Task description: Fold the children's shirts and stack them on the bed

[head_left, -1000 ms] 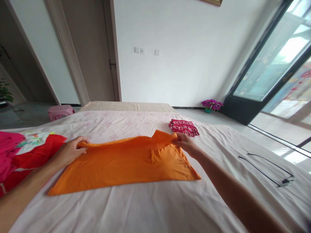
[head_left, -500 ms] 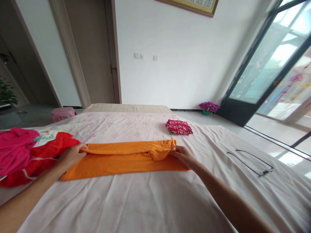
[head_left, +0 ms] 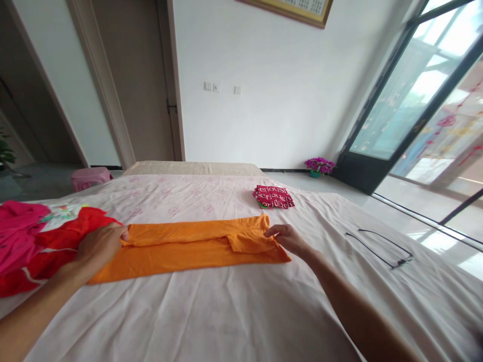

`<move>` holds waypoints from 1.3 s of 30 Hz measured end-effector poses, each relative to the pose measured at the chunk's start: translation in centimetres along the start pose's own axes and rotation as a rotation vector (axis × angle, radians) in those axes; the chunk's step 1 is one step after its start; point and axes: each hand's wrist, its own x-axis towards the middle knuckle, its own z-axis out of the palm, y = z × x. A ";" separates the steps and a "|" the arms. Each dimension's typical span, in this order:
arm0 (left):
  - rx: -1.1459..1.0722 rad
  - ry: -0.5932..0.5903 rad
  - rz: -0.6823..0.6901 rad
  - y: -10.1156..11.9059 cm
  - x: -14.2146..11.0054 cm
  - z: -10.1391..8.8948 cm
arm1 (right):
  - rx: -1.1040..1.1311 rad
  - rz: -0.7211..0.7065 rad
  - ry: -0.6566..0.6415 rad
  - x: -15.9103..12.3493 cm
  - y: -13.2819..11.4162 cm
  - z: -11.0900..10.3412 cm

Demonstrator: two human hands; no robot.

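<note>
An orange T-shirt [head_left: 169,258] lies lengthwise across the bed, its far part folded over toward me and a short sleeve lying on top near the right end. My left hand [head_left: 103,244] is closed at the left end of the fold, the cloth's edge at its thumb and fingers; its back hides most of the fingers. At the opposite end, my right hand [head_left: 289,237] pinches the edge of the shirt beside the sleeve with thumb and fingertips.
Crumpled red [head_left: 71,234] and pink clothes [head_left: 18,231] lie at my left. A folded dark-red printed cloth stack [head_left: 274,196] sits beyond the shirt. Eyeglasses [head_left: 400,261] rest on the bedsheet [head_left: 211,317] at right. A pink stool [head_left: 91,177] stands past the bed.
The folded-over layer and the sleeve lie flatter toward me. My right hand has shifted slightly at the shirt's edge, and the whole view has swung a little to the right.
</note>
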 end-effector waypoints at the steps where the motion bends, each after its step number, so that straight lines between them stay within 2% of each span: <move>1: 0.038 0.028 0.027 0.9 0.0 -0.1 | 0.013 0.043 0.063 0.4 0.5 -0.5; 3: 0.046 0.069 0.134 3.7 -0.2 -0.2 | -0.017 0.122 0.194 1.5 1.8 -1.4; 5: -0.079 0.093 0.281 7.9 -0.9 0.0 | -0.112 0.162 0.279 2.7 3.1 -2.1; 8: -0.293 0.088 0.457 15.7 -3.1 0.4 | -0.267 0.147 0.295 4.5 4.8 -2.3; 10: -0.348 0.051 0.627 21.0 -4.9 0.7 | -0.338 0.134 0.270 5.6 5.6 -2.0; 12: -0.362 0.053 0.733 25.9 -6.5 1.0 | -0.389 0.098 0.249 6.7 6.0 -1.6; 15: -0.328 0.079 0.827 31.6 -7.9 2.0 | -0.383 0.004 0.242 8.2 6.2 -1.0; 18: -0.302 0.081 0.792 35.3 -7.9 3.4 | -0.286 -0.045 0.243 9.4 6.3 -0.3; 20: -0.283 0.061 0.746 36.6 -7.5 4.0 | -0.202 -0.067 0.220 9.9 6.4 0.0; 23: -0.285 0.047 0.697 37.0 -6.8 4.2 | -0.126 -0.076 0.157 10.3 6.7 0.2; 26: -0.423 0.073 0.652 36.5 -6.3 4.3 | -0.156 -0.058 0.133 10.5 7.0 0.2; 28: -0.511 0.076 0.686 36.1 -6.1 4.5 | -0.186 -0.045 0.168 10.6 7.1 0.1; 31: -0.558 0.015 0.784 35.7 -6.2 5.0 | -0.221 -0.015 0.208 10.4 7.2 -0.1; 34: -0.643 -0.073 0.814 35.3 -6.6 4.9 | -0.239 0.022 0.198 10.1 7.4 -0.6; 37: -0.806 -0.141 0.775 34.5 -6.8 4.2 | -0.242 0.059 0.206 9.7 7.0 -1.7; 39: -0.875 -0.122 0.713 33.8 -6.6 3.7 | -0.251 0.068 0.248 9.4 5.9 -2.2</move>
